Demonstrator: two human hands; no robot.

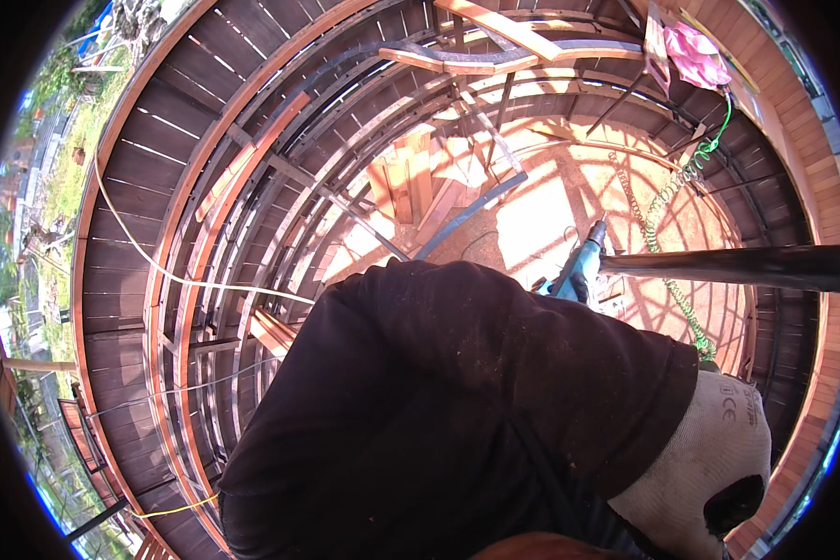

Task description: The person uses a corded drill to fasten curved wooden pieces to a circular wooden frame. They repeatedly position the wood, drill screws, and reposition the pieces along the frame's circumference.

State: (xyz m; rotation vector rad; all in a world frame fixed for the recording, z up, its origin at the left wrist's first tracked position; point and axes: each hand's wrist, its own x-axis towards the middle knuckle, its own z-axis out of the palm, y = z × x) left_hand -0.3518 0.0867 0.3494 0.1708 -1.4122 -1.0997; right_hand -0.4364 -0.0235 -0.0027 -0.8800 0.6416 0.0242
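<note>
My left arm in a dark sleeve point(457, 373) bends across the lower middle of the view. At its end, low on the right, my left hand point(705, 457) wears a white knitted glove with a black patch. Its fingers are hidden, so what it holds, if anything, does not show. Beyond the sleeve a teal power drill point(579, 271) points up and slightly right, its lower part covered by my arm. What supports the drill cannot be made out. My right hand is out of the picture.
Curved dark plank walls point(131, 271) with bent wooden rails point(173, 243) surround the space. A dark pole point(728, 266) juts in from the right. A green coiled hose point(677, 308) hangs near it. Wood offcuts point(401, 182) lie on the sunlit floor. Pink cloth point(695, 56) rests at upper right; a white cable point(196, 280) crosses left.
</note>
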